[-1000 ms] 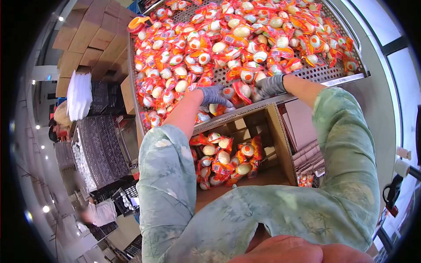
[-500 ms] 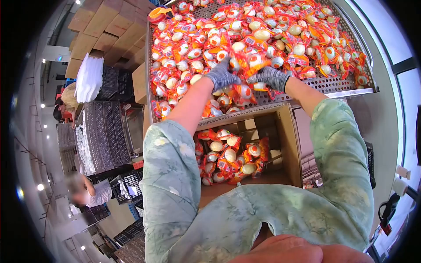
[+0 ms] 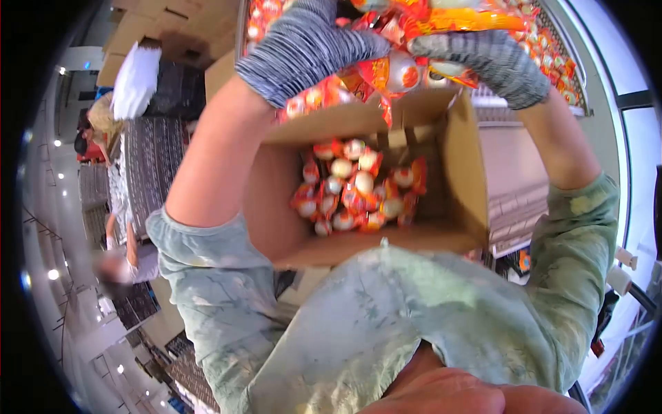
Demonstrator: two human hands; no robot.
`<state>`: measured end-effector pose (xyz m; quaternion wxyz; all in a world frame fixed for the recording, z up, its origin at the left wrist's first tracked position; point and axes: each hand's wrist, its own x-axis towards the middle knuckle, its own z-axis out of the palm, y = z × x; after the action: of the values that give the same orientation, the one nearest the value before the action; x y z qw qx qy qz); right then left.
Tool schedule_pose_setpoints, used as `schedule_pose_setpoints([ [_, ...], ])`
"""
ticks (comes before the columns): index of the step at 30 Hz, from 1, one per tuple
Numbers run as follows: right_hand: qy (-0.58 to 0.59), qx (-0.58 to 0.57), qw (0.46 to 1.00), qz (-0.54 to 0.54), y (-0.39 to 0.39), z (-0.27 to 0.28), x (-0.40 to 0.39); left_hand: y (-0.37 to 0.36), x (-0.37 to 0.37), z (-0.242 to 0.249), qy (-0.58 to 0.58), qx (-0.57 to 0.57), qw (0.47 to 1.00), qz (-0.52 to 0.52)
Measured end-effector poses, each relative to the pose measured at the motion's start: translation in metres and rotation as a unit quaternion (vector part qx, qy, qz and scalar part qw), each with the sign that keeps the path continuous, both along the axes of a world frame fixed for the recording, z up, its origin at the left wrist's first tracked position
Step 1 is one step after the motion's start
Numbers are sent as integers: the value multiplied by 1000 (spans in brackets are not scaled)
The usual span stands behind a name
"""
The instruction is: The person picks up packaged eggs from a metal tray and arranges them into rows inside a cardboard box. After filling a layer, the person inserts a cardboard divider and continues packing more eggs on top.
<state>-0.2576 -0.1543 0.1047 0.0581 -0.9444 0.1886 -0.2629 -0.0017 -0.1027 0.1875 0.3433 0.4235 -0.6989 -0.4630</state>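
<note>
Both my hands wear grey striped knit gloves and are raised close to the camera. Between my left hand (image 3: 310,52) and my right hand (image 3: 486,62) is a bunch of wrapped eggs (image 3: 402,72) in red and orange plastic, with the fingers of both hands around it. Below them is an open cardboard box (image 3: 465,162), with several wrapped eggs (image 3: 364,182) lying at its bottom. The perforated metal tray (image 3: 586,103), holding many more wrapped eggs, is behind my hands and partly hidden by them.
At the left, stacked cartons (image 3: 141,27) stand behind a white bundle (image 3: 136,81). Two people work farther back, one (image 3: 103,116) beside dark stacked trays (image 3: 155,155) and one (image 3: 114,268) lower down. A window frame (image 3: 636,100) runs along the right.
Both hands have come up off the tray toward the camera, lifting a bunch of wrapped eggs. More of the box shows below them.
</note>
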Motion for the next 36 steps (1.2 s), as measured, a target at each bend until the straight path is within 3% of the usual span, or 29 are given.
schedule_pose_setpoints([
  [1, -45, 58, 997, 36, 29, 5, 11, 23, -1, 10, 72, 61, 995, -32],
  [2, -63, 128, 989, 38, 54, 14, 19, 36, 8, 5, 43, 30, 998, -40],
  [3, -117, 346, 931, 17, 82, 23, 31, 51, 21, -6, 14, -3, 999, -46],
  [4, -181, 548, 816, -26, 110, 29, 47, 67, 33, -20, -17, -34, 998, -52],
  [5, -189, 607, 771, -37, 131, 28, 60, 84, 44, -40, -98, -23, 995, -22],
  [6, -266, 646, 715, -2, 151, 23, 76, 105, 51, -43, -105, 10, 994, -7],
  [8, -230, 700, 676, 4, 163, -21, 95, 125, 72, -79, -81, 113, 990, -6],
  [10, -124, 706, 697, -28, 165, -53, 122, 130, 96, -124, -127, 186, 974, 13],
  [12, -125, 758, 639, -36, 170, -88, 143, 134, 107, -132, -269, 204, 941, 17],
  [13, -35, 736, 673, -65, 168, -80, 156, 133, 115, -138, -310, 205, 929, -8],
  [14, 61, 737, 662, -121, 163, -94, 167, 132, 125, -146, -349, 208, 913, -35],
  [16, 128, 713, 677, -127, 151, -131, 190, 131, 134, -151, -441, 209, 870, -70],
  [18, 151, 550, 797, -198, 151, -149, 207, 130, 137, -154, -541, 208, 811, -85],
  [19, 162, 548, 802, -176, 145, -151, 212, 132, 143, -165, -551, 143, 818, -85],
  [23, 272, 462, 828, -163, 139, -158, 217, 127, 146, -174, -592, 82, 788, -148],
  [26, 235, 496, 818, -169, 139, -124, 199, 123, 148, -163, -575, 76, 801, -147],
  [31, 76, 511, 850, -108, 131, -82, 154, 121, 140, -126, -423, 60, 899, -92],
  [34, -6, 432, 899, -68, 136, -45, 128, 115, 116, -131, -169, 222, 959, -57],
  [36, -54, 373, 923, -76, 142, -24, 113, 115, 91, -114, -33, 291, 945, -142],
])
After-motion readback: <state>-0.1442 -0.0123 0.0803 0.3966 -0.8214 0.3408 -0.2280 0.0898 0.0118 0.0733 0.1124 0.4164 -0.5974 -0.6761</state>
